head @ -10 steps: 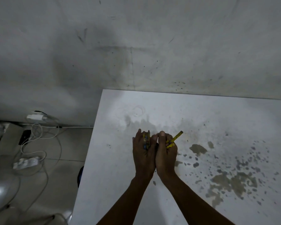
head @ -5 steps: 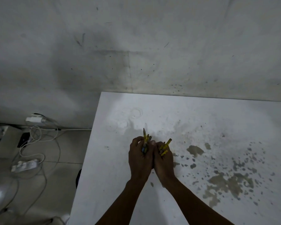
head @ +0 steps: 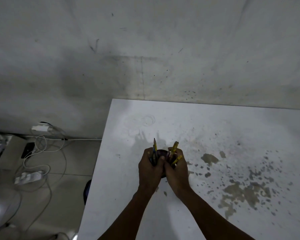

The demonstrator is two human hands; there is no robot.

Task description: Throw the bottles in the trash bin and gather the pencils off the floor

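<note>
Both hands, left hand (head: 150,168) and right hand (head: 177,169), are gripping pencils (head: 173,152) above the table (head: 128,196), hiding a dark holder (head: 162,152).

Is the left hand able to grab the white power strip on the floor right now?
Probably not. The left hand is full of pencils over the table, and the power strip lies far off on the floor.
</note>
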